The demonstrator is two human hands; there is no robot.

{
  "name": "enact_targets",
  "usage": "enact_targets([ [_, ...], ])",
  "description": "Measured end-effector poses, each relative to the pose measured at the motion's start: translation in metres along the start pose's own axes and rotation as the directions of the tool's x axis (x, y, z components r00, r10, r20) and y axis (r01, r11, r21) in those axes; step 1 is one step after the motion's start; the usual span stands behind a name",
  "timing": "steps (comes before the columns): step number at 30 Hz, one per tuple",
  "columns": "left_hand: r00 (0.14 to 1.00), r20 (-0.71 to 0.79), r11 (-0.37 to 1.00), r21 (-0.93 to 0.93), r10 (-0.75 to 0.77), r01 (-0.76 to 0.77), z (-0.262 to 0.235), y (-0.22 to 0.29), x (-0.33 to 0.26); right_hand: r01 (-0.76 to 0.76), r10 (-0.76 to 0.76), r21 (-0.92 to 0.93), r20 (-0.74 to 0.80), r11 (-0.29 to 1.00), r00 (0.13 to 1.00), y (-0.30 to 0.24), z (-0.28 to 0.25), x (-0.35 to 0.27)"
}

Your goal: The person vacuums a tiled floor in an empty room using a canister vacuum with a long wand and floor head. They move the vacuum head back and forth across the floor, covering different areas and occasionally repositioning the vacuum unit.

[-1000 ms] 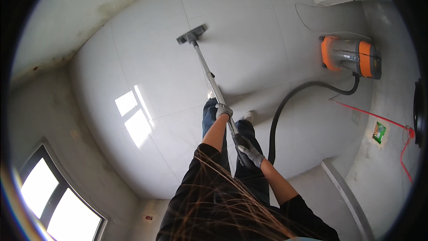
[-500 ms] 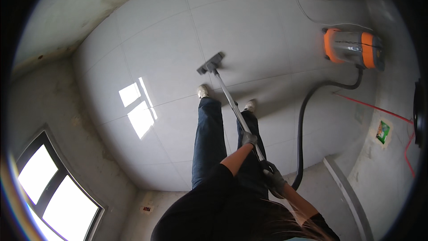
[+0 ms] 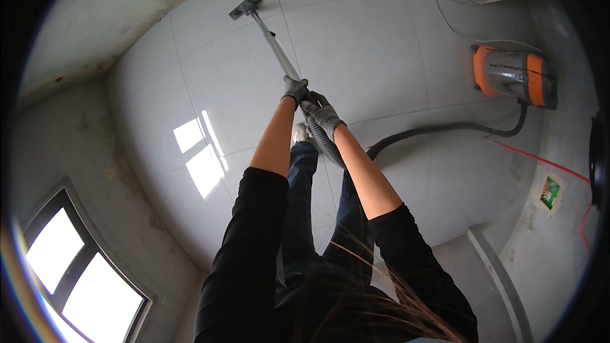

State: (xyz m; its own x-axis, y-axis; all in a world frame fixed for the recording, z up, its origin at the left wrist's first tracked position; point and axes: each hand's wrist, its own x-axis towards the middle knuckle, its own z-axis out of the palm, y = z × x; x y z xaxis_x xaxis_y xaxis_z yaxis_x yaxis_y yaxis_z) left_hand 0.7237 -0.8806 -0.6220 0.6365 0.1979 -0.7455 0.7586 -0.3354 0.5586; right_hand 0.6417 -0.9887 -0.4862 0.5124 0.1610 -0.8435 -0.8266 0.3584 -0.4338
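Our left grip point(image 3: 295, 88) wraps the wand point(image 3: 279, 53), our right grip point(image 3: 325, 116) the hose's point(image 3: 326, 144) handle end; with the nozzle point(image 3: 248, 4) near the floor's point(image 3: 356, 51) far left edge, we should hold it flat.

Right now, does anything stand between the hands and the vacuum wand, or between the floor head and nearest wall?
Only grey gloves: left hand grips the wand, right hand its near end. Nothing visible stands between floor head and wall.

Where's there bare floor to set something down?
Free: floor between the pole and the orange vacuum, beyond the hose; also the patch between the window wall and left leg. Crowded: around left hand and right hand, where pole and hose meet.
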Motion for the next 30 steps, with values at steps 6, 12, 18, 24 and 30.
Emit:
enact_targets([
  [6, 0.998, 0.045, 0.947, 0.321, -0.033, 0.017, 0.050, -0.052, -0.028, -0.069, 0.066, -0.092, -0.030, 0.993, 0.997, 0.053, -0.058, -0.054],
  [12, 0.957, 0.135, 0.882, 0.439, -0.256, 0.174, 0.171, -0.133, -0.130, -0.204, 0.211, -0.138, 0.037, 0.969, 0.977, 0.137, -0.212, -0.189],
  [18, 0.884, 0.168, 0.897, 0.165, -0.436, 0.410, 0.345, -0.241, -0.308, -0.461, 0.447, -0.281, -0.117, 0.842, 0.887, 0.170, -0.381, -0.387],
  [24, 0.715, 0.341, 0.769, 0.039, -0.611, 0.638, 0.444, -0.219, -0.411, -0.625, 0.530, -0.413, -0.332, 0.662, 0.780, 0.100, -0.453, -0.466],
  [30, 0.872, 0.078, 0.761, -0.454, -0.484, 0.463, 0.417, -0.182, -0.318, -0.280, 0.312, -0.905, -0.178, 0.321, 0.933, 0.048, -0.452, -0.360],
])
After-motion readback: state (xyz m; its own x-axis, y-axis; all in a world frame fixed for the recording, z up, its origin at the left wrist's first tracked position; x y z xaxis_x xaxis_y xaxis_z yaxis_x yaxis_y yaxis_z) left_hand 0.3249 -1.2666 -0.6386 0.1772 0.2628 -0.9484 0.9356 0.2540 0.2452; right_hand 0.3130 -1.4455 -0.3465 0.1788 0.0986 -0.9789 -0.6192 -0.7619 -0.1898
